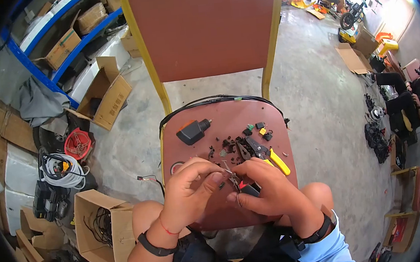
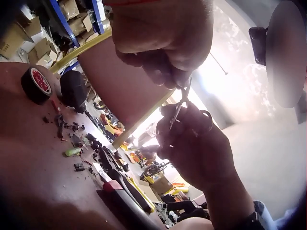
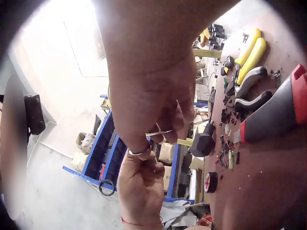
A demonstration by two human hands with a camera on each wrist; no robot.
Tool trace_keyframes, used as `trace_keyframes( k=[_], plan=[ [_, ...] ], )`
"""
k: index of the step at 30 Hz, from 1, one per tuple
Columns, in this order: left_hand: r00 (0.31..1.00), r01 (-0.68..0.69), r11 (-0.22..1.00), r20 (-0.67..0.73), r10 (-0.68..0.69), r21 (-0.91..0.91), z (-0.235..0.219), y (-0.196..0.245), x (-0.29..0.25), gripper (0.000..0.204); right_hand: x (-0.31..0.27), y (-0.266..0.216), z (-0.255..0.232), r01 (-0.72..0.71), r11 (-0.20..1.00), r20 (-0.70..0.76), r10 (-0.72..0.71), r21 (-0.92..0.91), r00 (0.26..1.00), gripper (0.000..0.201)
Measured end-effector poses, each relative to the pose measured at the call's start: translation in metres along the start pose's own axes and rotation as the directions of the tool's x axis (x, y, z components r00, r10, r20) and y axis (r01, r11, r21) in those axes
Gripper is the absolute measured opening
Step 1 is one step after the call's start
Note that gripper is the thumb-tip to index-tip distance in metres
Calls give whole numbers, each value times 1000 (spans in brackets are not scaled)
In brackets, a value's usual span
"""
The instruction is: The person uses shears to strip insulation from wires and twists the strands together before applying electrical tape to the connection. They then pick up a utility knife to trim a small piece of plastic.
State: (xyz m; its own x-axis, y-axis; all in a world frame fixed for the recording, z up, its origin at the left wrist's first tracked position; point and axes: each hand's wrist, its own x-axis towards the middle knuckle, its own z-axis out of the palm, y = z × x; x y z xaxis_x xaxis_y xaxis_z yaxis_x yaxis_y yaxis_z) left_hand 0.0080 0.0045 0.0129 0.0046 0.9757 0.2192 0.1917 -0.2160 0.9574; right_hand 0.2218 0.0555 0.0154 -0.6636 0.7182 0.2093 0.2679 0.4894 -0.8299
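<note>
Small silver scissors are gripped in the right hand, a finger loop around its thumb. Close beside the blades, the left hand has its thumb and fingertips pinched together on a small piece, too hidden to identify. Both hands are raised above the red chair seat. Beneath them on the seat lies a red and black handled tool.
Yellow-handled pliers, grey-handled pliers, dark scraps, a black bottle-like object and a tape roll lie on the seat. A black cable runs along its back edge. An open carton stands at the left.
</note>
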Motion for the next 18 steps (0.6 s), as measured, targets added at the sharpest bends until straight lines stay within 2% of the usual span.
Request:
trace_keyframes(
  k=[5, 9, 11, 12, 14, 18],
  plan=[
    [997, 66, 965, 45, -57, -253, 3, -6, -7, 13, -1, 2, 6, 50, 998, -101, -46, 37, 994, 44],
    [987, 162, 918, 53, -153, -363, 4, 1, -11, 14, 1, -3, 2, 118, 991, -152, -127, -70, 980, 44],
    [990, 139, 924, 18, -142, -357, 5, 3, -12, 15, 0, -3, 0, 131, 983, -153, -150, -127, 977, 43],
    [991, 128, 926, 1, -137, -356, 6, 4, -12, 16, -1, -2, 0, 123, 989, -117, -133, -83, 984, 43],
    [998, 20, 971, -61, -35, -237, 6, 1, -13, 17, -3, -1, 0, 101, 995, -41, -101, 5, 994, 43],
    [984, -101, 990, -155, 85, -98, 6, 5, -15, 18, -5, -3, 4, 34, 987, 12, -36, 159, 999, 42]
  ],
)
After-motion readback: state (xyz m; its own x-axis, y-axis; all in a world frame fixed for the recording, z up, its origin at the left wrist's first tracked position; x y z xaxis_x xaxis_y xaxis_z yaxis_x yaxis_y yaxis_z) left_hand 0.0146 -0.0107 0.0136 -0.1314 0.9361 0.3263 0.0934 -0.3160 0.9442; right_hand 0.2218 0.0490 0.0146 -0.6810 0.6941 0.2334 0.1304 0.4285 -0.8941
